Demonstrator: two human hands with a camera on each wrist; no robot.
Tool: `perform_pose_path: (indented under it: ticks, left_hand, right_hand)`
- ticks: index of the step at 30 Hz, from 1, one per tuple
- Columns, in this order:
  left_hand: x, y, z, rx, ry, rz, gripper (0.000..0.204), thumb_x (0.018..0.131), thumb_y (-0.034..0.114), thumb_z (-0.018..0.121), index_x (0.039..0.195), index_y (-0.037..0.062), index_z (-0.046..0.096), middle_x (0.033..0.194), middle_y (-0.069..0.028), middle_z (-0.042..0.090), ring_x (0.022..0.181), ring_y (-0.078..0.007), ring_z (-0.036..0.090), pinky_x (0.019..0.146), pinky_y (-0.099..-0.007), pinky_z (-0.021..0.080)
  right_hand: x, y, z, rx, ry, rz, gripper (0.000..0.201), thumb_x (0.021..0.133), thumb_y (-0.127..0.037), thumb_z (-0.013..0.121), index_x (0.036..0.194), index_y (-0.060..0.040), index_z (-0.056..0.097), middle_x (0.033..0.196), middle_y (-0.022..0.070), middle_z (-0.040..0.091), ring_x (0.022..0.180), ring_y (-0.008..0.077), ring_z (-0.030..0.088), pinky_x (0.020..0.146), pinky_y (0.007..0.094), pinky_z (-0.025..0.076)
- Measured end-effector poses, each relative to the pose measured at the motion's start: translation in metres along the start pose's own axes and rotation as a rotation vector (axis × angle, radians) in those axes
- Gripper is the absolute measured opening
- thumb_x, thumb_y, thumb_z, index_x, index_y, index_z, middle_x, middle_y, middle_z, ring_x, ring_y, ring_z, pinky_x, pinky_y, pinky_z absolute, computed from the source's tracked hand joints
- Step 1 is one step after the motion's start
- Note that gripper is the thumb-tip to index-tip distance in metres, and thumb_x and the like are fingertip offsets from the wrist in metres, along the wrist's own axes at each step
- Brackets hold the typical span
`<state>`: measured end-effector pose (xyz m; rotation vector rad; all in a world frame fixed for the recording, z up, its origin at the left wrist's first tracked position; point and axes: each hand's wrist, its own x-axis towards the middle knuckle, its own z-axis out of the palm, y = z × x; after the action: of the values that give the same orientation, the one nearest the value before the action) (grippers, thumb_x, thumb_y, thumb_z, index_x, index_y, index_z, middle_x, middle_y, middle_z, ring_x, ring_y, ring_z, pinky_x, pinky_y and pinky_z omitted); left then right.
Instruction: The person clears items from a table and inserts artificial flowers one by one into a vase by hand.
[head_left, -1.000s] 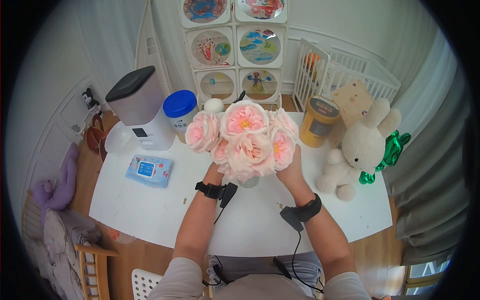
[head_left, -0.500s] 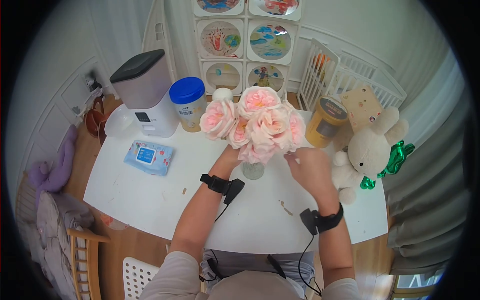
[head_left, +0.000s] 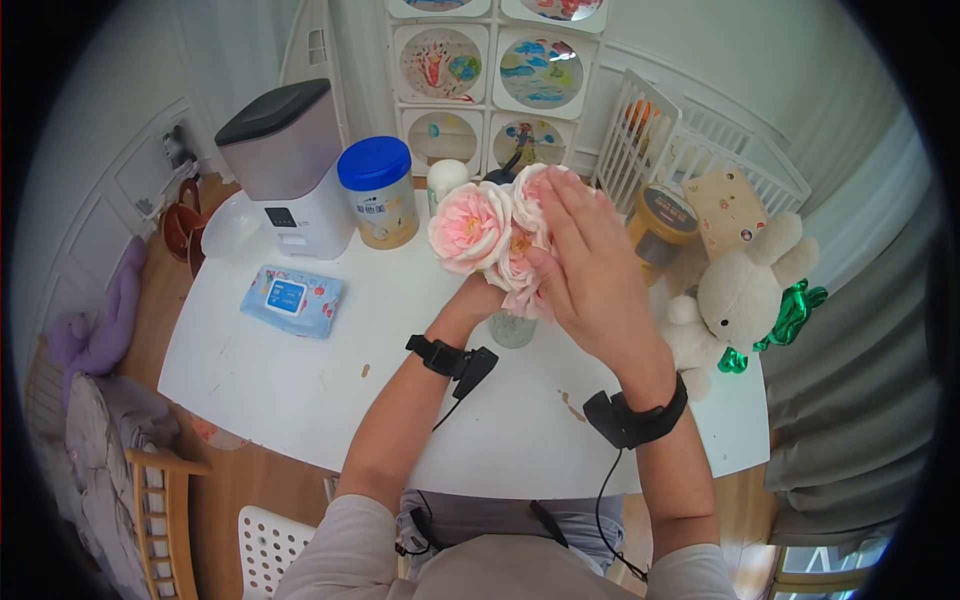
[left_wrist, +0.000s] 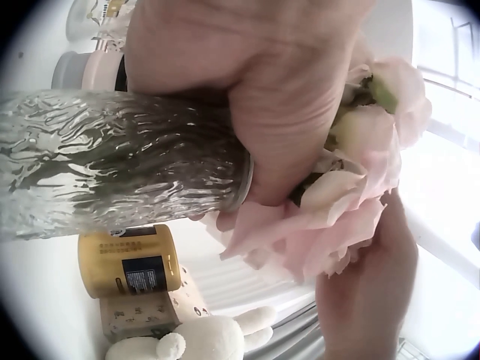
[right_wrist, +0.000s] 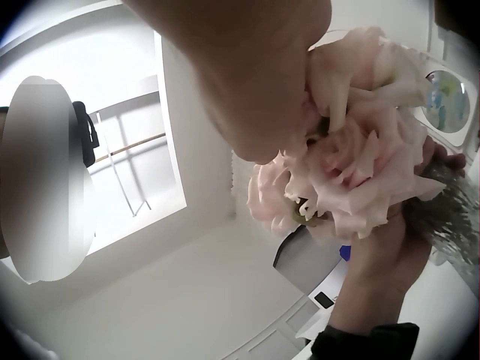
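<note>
A bunch of pink roses (head_left: 470, 228) stands in a textured clear glass vase (head_left: 512, 332) on the table, blooms facing up. My left hand (head_left: 480, 298) grips the bunch low, beneath the blooms. In the left wrist view its thumb (left_wrist: 277, 176) crosses right at the vase's rim, while the stems inside that grip are hidden. Over the right side of the blooms lies my right hand (head_left: 600, 270), fingers straight and back of the hand upward, covering several flowers. The right wrist view shows pink petals (right_wrist: 352, 161) close against this hand.
To the left are a wipes packet (head_left: 292, 300), a grey-and-white dispenser (head_left: 290, 170) and a blue-lidded tub (head_left: 378, 195). A white-capped bottle (head_left: 447, 176) is behind the roses. On the right stand a yellow tub (head_left: 660, 228), a patterned box (head_left: 725, 205) and a plush rabbit (head_left: 740, 290).
My right hand has moved from beside the vase up onto the blooms, its fingers now straight over them. My left hand keeps its low grip. The roses have shifted slightly in view.
</note>
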<state>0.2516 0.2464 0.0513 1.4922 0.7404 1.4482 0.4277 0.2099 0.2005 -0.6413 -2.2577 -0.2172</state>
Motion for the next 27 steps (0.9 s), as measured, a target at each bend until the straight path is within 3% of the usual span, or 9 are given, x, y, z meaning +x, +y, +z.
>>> perform_pose_path:
  ticks: [2, 4, 8, 15, 17, 20, 21, 24, 27]
  left_hand:
    - [0.0, -0.002, 0.0, -0.006, 0.02, 0.008, 0.065, 0.088, 0.017, 0.079, 0.146, 0.0044, 0.051, 0.149, -0.008, 0.052, 0.132, -0.0212, 0.052, 0.112, -0.0369, 0.044]
    - [0.0, -0.004, 0.0, -0.014, 0.024, 0.015, 0.065, 0.088, 0.017, 0.079, 0.146, 0.0043, 0.051, 0.149, -0.0081, 0.052, 0.132, -0.0213, 0.052, 0.112, -0.0369, 0.044]
    - [0.002, -0.007, 0.0, -0.007, 0.025, 0.027, 0.065, 0.089, 0.016, 0.079, 0.146, 0.0041, 0.051, 0.15, -0.0082, 0.052, 0.133, -0.0215, 0.052, 0.112, -0.0368, 0.044]
    - [0.002, -0.012, 0.001, 0.012, 0.038, 0.111, 0.065, 0.089, 0.016, 0.078, 0.146, 0.0038, 0.05, 0.151, -0.0085, 0.051, 0.133, -0.0218, 0.052, 0.112, -0.0367, 0.044]
    - [0.003, -0.012, 0.001, 0.017, 0.034, 0.144, 0.064, 0.089, 0.016, 0.078, 0.146, 0.0038, 0.05, 0.151, -0.0086, 0.05, 0.133, -0.0219, 0.051, 0.112, -0.0367, 0.044]
    - [0.002, -0.015, 0.002, 0.02, 0.071, 0.172, 0.064, 0.089, 0.016, 0.078, 0.146, 0.0036, 0.05, 0.151, -0.0087, 0.05, 0.134, -0.0221, 0.051, 0.112, -0.0366, 0.043]
    - [0.002, -0.016, 0.002, 0.024, 0.081, 0.18, 0.064, 0.089, 0.016, 0.078, 0.146, 0.0036, 0.05, 0.151, -0.0088, 0.05, 0.134, -0.0221, 0.051, 0.112, -0.0366, 0.043]
    - [0.003, -0.017, 0.002, 0.03, 0.084, 0.213, 0.064, 0.09, 0.016, 0.078, 0.146, 0.0035, 0.05, 0.152, -0.0089, 0.05, 0.134, -0.0223, 0.051, 0.113, -0.0366, 0.043]
    - [0.007, -0.015, 0.001, 0.038, 0.076, 0.245, 0.064, 0.09, 0.015, 0.078, 0.146, 0.0034, 0.05, 0.152, -0.009, 0.049, 0.134, -0.0224, 0.051, 0.113, -0.0365, 0.043]
  right_hand:
    - [0.006, -0.013, -0.012, 0.005, 0.012, 0.021, 0.06, 0.092, -0.022, 0.068, 0.146, -0.0013, 0.051, 0.151, 0.0174, 0.05, 0.143, 0.0378, 0.043, 0.118, 0.0527, 0.033]
    - [0.017, -0.034, -0.012, -0.065, -0.002, -0.192, 0.056, 0.093, -0.022, 0.067, 0.144, -0.0026, 0.053, 0.153, 0.0165, 0.048, 0.142, 0.0349, 0.045, 0.119, 0.0526, 0.033]
    - [0.012, -0.032, 0.032, -0.249, -0.087, -0.295, 0.048, 0.088, -0.016, 0.067, 0.133, 0.0002, 0.061, 0.145, 0.0153, 0.057, 0.14, 0.0317, 0.049, 0.118, 0.0514, 0.035]
    - [0.01, -0.033, 0.036, -0.156, -0.11, -0.236, 0.048, 0.087, -0.016, 0.068, 0.131, 0.0017, 0.061, 0.143, 0.0156, 0.058, 0.14, 0.0312, 0.049, 0.119, 0.0511, 0.034]
    - [0.011, -0.037, 0.02, 0.112, -0.121, -0.244, 0.051, 0.089, -0.017, 0.07, 0.135, 0.0006, 0.059, 0.146, 0.0168, 0.056, 0.141, 0.0325, 0.048, 0.119, 0.0517, 0.034]
    - [0.021, -0.027, -0.013, -0.069, 0.013, -0.148, 0.054, 0.09, -0.018, 0.071, 0.139, -0.0005, 0.057, 0.149, 0.0177, 0.053, 0.142, 0.0332, 0.047, 0.119, 0.0513, 0.034]
    - [0.017, -0.017, -0.011, -0.086, 0.007, -0.115, 0.052, 0.091, -0.02, 0.068, 0.137, 0.002, 0.057, 0.144, 0.0185, 0.057, 0.141, 0.0332, 0.048, 0.121, 0.0493, 0.033]
    - [0.001, 0.013, 0.024, -0.061, -0.053, -0.041, 0.049, 0.096, -0.022, 0.064, 0.137, 0.0035, 0.056, 0.148, 0.0197, 0.053, 0.142, 0.0354, 0.045, 0.121, 0.0494, 0.032]
    - [0.002, 0.019, 0.017, 0.075, -0.096, -0.055, 0.048, 0.1, -0.026, 0.06, 0.137, 0.0048, 0.056, 0.148, 0.0214, 0.053, 0.141, 0.0384, 0.045, 0.12, 0.0495, 0.033]
